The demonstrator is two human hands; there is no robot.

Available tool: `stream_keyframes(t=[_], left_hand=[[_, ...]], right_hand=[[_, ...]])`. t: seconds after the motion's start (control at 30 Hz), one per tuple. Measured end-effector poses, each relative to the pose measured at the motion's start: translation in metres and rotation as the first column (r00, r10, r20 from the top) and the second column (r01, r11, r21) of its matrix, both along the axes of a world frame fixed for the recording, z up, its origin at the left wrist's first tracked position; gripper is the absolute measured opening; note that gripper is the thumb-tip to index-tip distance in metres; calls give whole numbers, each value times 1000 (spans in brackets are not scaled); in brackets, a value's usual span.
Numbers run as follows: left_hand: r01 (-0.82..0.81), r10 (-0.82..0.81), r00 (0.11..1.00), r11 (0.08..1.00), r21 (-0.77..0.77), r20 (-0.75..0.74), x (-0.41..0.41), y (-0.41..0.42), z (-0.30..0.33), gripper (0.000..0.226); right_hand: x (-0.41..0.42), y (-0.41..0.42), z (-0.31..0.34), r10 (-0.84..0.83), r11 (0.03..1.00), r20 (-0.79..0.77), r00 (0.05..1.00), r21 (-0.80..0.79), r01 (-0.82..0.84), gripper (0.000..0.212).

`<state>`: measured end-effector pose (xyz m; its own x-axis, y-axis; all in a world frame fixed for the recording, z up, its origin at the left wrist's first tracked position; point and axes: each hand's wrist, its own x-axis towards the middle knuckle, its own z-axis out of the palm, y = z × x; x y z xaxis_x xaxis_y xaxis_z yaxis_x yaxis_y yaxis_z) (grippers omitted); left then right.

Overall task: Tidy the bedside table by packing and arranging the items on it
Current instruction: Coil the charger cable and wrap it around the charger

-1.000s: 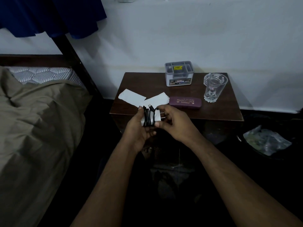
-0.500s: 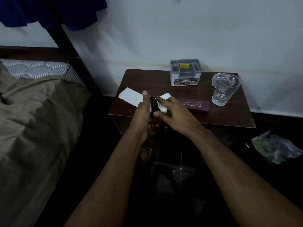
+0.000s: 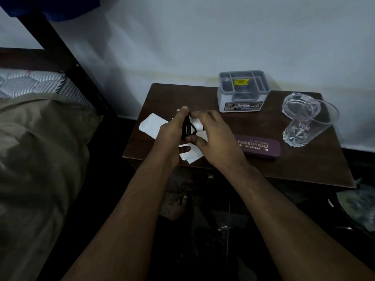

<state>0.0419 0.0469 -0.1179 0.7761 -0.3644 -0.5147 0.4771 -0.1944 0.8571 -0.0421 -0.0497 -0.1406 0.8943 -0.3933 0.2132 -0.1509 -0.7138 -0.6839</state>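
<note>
Left hand (image 3: 172, 132): raised over the counter (image 3: 294, 165) front-left, thumb up, grip closed round a coiled black cable (image 3: 188, 128). Right hand (image 3: 213, 138): palm down, fingers and thumb pinched on the same coil. White papers (image 3: 150, 124): flat beneath both hands. Purple spectacle case (image 3: 261, 147): just right of the hands. Grey organiser (image 3: 241, 92): rear centre. Glass tumbler (image 3: 304, 122): upright, rear right.

Hands and cable bundle carried forward over the dark wooden bedside table (image 3: 284, 167)

Held short of the table's front edge a second ago, the left hand (image 3: 170, 136) and right hand (image 3: 215, 142) now sit above the white paper sheets (image 3: 151, 124), gripping the black cable wound round a white block (image 3: 191, 126); its coils look tighter, though dim light blurs them.
</note>
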Motion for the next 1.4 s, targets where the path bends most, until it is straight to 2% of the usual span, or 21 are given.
stream_keyframes(t=[0.07, 0.17, 0.27, 0.37, 0.43, 0.53, 0.63, 0.77, 0.87, 0.97, 1.03, 1.13, 1.23, 1.4], left_hand=[[-54, 54, 998, 998, 17, -10, 15, -6, -6, 41], [-150, 150, 989, 988, -18, -13, 34, -18, -14, 65], [-225, 225, 974, 973, -47, -16, 50, -32, -18, 69], [-217, 217, 976, 976, -11, 9, 59, -45, -20, 64], [-199, 198, 980, 979, -32, -17, 65, -51, -18, 56], [-187, 182, 982, 976, -111, -57, 73, -57, -13, 32], [-120, 127, 981, 991, -55, 147, 79, -62, -16, 18], [-68, 63, 917, 998, 1, 393, 86, -65, -28, 34], [-38, -31, 832, 993, 112, 554, 95, -67, -36, 43], [-3, -135, 778, 976, 219, 614, 103, -70, -43, 50], [13, -197, 749, 959, 283, 632, 108, -70, -48, 56], [45, -279, 689, 938, 344, 669, 115, -71, -52, 60], [42, -332, 640, 916, 400, 693, 121, -72, -54, 63], [9, -297, 656, 923, 386, 694, 126, -74, -56, 64]], right_hand=[[13, -3, -2, -35, 989, -23, 999, -145, 31, 60], [34, -4, -5, -52, 942, -3, 999, -332, 48, 59], [51, -10, -8, -35, 955, -18, 999, -295, 28, 59], [64, -19, -11, -51, 973, -56, 997, -229, 37, 60], [71, -25, -13, -105, 984, -35, 994, -146, 99, 59], [83, -38, -19, -179, 978, 27, 983, 111, 175, 50], [93, -48, -22, -162, 936, -26, 987, 314, 162, 47], [107, -46, -27, -133, 846, -108, 985, 506, 170, 33], [117, -40, -28, -109, 690, -187, 976, 693, 210, 32], [123, -43, -32, -109, 528, -200, 974, 818, 227, 39], [123, -49, -31, -99, 494, -220, 970, 836, 240, 48], [123, -56, -31, -62, 500, -261, 963, 827, 256, 51], [125, -60, -33, -119, 508, -275, 954, 809, 296, 49], [124, -61, -34, -269, 742, -205, 941, 579, 339, 52]])
